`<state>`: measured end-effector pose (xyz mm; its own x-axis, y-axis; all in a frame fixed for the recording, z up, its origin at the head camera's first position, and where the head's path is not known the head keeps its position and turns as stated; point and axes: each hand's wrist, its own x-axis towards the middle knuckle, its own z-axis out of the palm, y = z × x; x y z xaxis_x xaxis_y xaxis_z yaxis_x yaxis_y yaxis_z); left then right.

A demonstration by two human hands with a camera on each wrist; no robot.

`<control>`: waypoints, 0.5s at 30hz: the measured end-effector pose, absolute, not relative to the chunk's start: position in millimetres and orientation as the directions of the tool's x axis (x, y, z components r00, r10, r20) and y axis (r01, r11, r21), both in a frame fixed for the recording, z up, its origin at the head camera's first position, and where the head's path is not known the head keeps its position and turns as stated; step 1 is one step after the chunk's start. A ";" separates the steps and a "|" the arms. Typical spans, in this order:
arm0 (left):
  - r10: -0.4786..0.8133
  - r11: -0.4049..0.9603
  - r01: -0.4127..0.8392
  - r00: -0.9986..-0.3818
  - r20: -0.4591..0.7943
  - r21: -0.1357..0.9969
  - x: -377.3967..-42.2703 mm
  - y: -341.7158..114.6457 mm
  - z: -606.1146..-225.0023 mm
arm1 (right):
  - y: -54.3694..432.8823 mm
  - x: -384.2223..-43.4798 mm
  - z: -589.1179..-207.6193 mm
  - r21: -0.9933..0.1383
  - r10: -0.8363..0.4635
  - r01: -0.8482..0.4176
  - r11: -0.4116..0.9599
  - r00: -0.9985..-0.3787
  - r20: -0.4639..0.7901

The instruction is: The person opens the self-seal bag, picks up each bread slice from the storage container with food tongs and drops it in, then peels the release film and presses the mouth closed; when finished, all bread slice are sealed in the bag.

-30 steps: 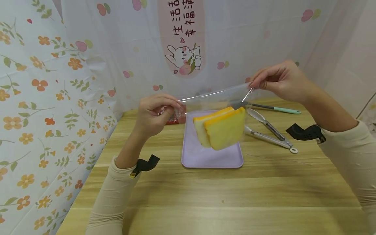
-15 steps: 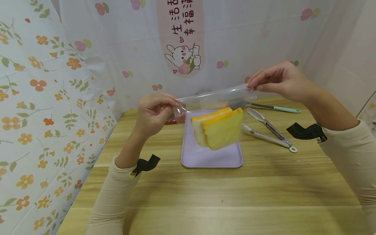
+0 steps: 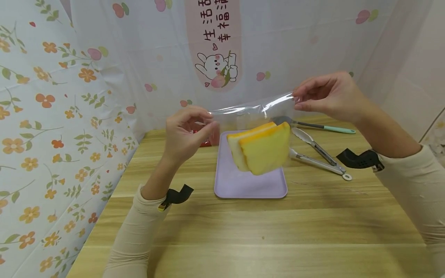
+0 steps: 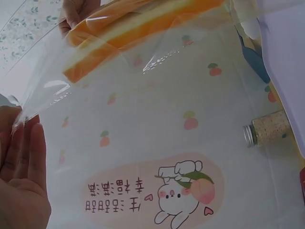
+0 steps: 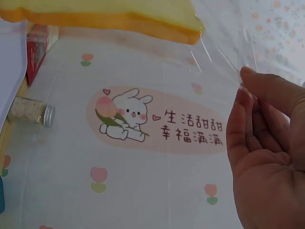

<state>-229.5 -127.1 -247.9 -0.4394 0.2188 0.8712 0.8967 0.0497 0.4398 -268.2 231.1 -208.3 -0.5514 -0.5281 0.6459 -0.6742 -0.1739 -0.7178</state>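
A clear plastic bag [image 3: 248, 112] hangs between my two hands, its upper edge stretched from one to the other. Two slices of bread [image 3: 265, 150], yellow with orange edges, sit inside it, tilted, over the purple tray in the head view. My left hand [image 3: 185, 133] holds the bag's left corner, with thumb and fingertips slightly spread at the plastic. On the opposite side, my right hand [image 3: 328, 94] pinches the other corner, higher up. The right wrist view shows the plastic [image 5: 243, 78] between thumb and forefinger.
Below the bread lies the purple tray [image 3: 250, 193]. Metal tongs [image 3: 323, 162] and a spatula with a mint handle [image 3: 338, 129] lie to its right. A red packet [image 3: 205, 143] is behind my left hand. A small jar [image 5: 31, 112] stands at the back.
My left hand has risen slightly, and its thumb has spread from its fingers. The bag's right end is a little higher, with the bread slightly raised. My right hand still holds its corner.
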 end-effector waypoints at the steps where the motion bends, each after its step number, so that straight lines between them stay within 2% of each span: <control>1: 0.218 0.059 0.897 -0.441 0.871 0.439 -229.9 -127.1 -248.2 | 230.5 -268.2 -208.7 -0.718 -0.522 -0.673 -0.180 -0.553 0.649; 9: 0.230 0.070 0.898 -0.437 0.869 0.433 -233.7 -128.8 -248.7 | 227.0 -267.9 -211.0 -0.706 -0.456 -0.684 -0.181 -0.578 0.677; 15: 0.183 0.082 0.898 -0.441 0.879 0.433 -233.9 -127.6 -246.3 | 224.6 -270.4 -215.2 -0.712 -0.426 -0.676 -0.191 -0.596 0.680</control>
<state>-233.9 -127.6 -246.3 -0.4405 0.1825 0.8790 0.8977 0.0819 0.4329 -270.4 224.6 -215.2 -0.5963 -0.4261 0.6804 -0.6757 -0.1911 -0.7119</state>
